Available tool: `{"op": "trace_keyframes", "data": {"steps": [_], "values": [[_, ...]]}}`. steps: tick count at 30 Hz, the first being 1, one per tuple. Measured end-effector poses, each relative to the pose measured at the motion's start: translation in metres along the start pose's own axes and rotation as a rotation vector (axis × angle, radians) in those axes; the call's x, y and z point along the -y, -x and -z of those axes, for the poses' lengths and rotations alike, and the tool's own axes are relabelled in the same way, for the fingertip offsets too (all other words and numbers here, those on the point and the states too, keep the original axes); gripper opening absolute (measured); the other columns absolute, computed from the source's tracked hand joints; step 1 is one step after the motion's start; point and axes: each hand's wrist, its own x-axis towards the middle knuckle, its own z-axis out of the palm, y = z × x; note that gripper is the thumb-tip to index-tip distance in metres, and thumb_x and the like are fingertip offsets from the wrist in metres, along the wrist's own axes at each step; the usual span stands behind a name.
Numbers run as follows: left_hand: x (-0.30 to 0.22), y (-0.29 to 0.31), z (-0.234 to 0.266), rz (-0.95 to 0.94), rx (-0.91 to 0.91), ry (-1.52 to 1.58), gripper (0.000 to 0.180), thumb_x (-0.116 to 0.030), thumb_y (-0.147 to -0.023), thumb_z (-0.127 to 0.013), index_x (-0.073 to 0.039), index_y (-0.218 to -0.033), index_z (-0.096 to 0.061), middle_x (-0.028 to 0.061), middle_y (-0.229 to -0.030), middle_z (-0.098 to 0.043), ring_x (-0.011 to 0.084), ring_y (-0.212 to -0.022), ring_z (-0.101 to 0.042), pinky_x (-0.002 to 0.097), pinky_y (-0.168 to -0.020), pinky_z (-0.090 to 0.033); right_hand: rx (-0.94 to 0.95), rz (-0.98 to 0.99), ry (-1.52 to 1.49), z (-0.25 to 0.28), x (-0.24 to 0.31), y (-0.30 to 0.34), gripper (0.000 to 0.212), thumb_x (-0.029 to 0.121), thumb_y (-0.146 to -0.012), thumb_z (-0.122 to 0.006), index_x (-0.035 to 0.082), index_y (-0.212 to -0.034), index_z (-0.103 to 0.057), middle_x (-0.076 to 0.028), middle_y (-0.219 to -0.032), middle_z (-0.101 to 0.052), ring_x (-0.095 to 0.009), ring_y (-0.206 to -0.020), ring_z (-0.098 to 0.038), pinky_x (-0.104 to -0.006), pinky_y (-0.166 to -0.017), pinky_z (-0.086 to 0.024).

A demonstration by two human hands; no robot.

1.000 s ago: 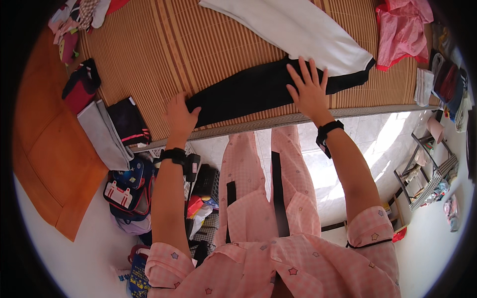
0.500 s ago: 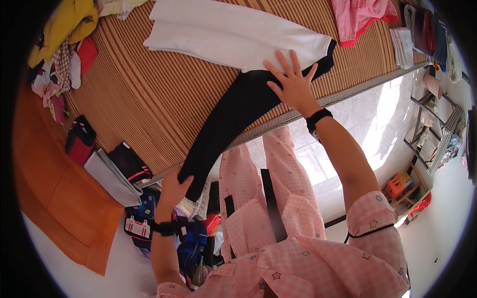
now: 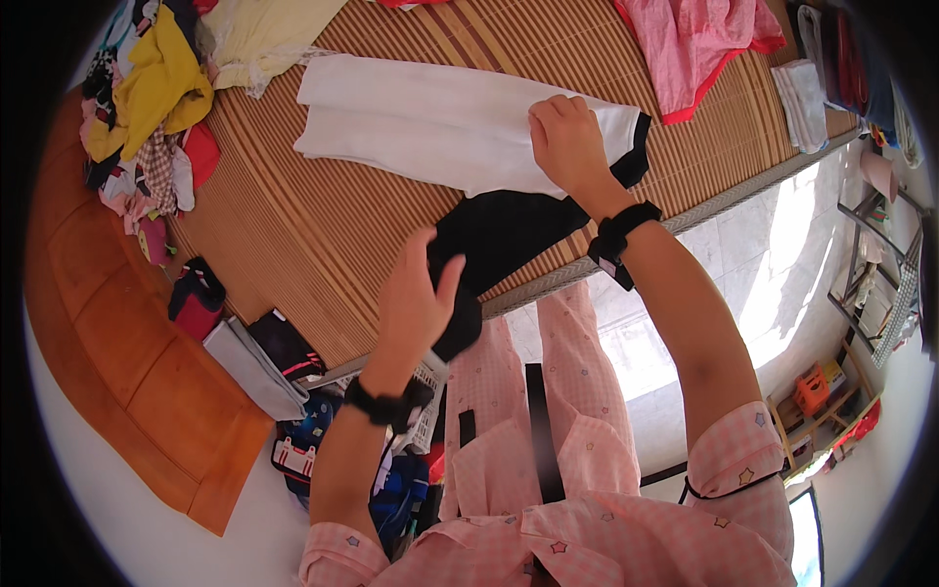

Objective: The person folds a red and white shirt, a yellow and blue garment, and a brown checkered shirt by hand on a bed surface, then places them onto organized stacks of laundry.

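Black and white trousers (image 3: 421, 127) lie on a slatted bamboo mat (image 3: 293, 245), with both of the person's hands over them. The left hand (image 3: 411, 298) is spread, its thumb well apart from the raised fingers, above the bent black leg (image 3: 514, 230); whether it touches the cloth cannot be told. The right hand (image 3: 569, 147) is over the white part of the trousers, near their black waist edge, with its fingers curled inward; whether they pinch any fabric is hidden.

To the right of the trousers and farther from the person lies a pink garment with red trim (image 3: 685, 54); farther right is a folded white cloth (image 3: 802, 108). Just beyond the trousers' left end is a pale yellow garment (image 3: 264, 39), and farther left a mustard-yellow garment (image 3: 161, 83) lies on a heap of clothes. Left of the trousers and nearer the person rest a dark folded garment with pink stripes (image 3: 284, 342) and a folded grey cloth (image 3: 249, 367).
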Motion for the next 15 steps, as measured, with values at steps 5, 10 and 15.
{"op": "trace_keyframes", "data": {"steps": [5, 10, 15], "values": [[0.025, -0.087, -0.031, 0.014, -0.081, -0.222, 0.032, -0.027, -0.085, -0.060, -0.005, -0.106, -0.051, 0.0124, -0.099, -0.056, 0.0295, -0.074, -0.059, 0.0380, -0.063, -0.049, -0.064, -0.057, -0.216, -0.013, -0.009, -0.029, 0.005, 0.005, -0.075, -0.059, 0.001, -0.079, -0.060, -0.014, -0.077, -0.059, -0.032, -0.077, -0.057, -0.0401, -0.067, -0.048], [0.037, -0.103, -0.049, 0.121, -0.070, -0.104, 0.040, -0.034, -0.081, -0.065, -0.004, -0.105, -0.051, 0.0100, -0.085, -0.059, 0.0254, -0.069, -0.059, 0.0359, -0.060, -0.048, -0.005, -0.061, -0.156, -0.028, -0.001, -0.036, 0.011, 0.008, -0.069, -0.064, 0.001, -0.076, -0.059, -0.012, -0.075, -0.057, -0.030, -0.075, -0.057, -0.0401, -0.063, -0.049], [0.044, -0.102, -0.044, 0.190, -0.022, -0.062, 0.047, -0.036, -0.076, -0.070, -0.005, -0.107, -0.051, 0.0072, -0.071, -0.059, 0.0240, -0.064, -0.058, 0.0336, -0.059, -0.047, -0.009, -0.072, 0.019, -0.035, 0.011, -0.037, 0.011, 0.009, -0.068, -0.064, 0.003, -0.074, -0.058, -0.009, -0.076, -0.057, -0.028, -0.073, -0.057, -0.0382, -0.057, -0.051]]}}
